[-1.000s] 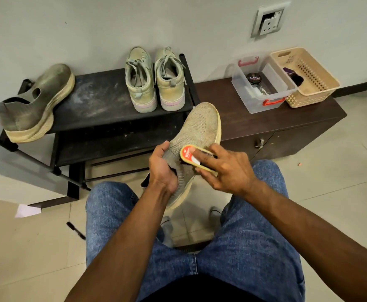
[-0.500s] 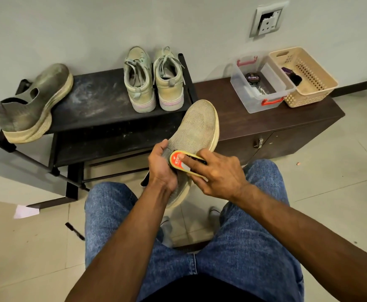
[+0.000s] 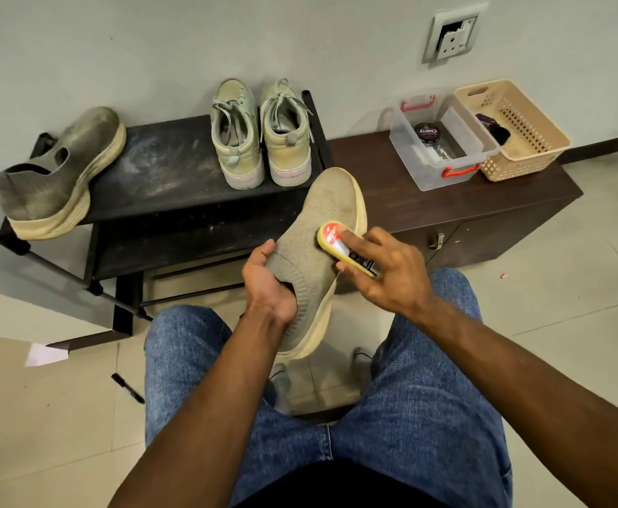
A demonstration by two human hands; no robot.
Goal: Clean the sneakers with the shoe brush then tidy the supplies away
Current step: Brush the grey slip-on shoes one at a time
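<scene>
From the head camera, four shoes are in sight: one knit sneaker (image 3: 322, 229) held up over the person's lap, its dusty mate (image 3: 61, 177) resting on the left end of the black shoe rack (image 3: 160, 170), and a pair of pale lace-up sneakers (image 3: 261, 135) standing side by side at the rack's right end, heels toward the camera. There is one shoe brush (image 3: 344, 247), yellow with a red label, lying against the upper of the held sneaker near its right edge. The left hand (image 3: 272, 284) has its fingers tucked inside the sneaker's collar and the thumb outside, clamped on the knit. The right hand (image 3: 388, 269) grips the brush, fingers curled round its sides and the forefinger laid straight along its back. On the low brown table (image 3: 391, 203) to the right stand two containers just beside each other: one clear box (image 3: 439, 141) holding one round polish tin (image 3: 427, 133), and one beige basket (image 3: 520, 130) with a dark object I can't make out.
</scene>
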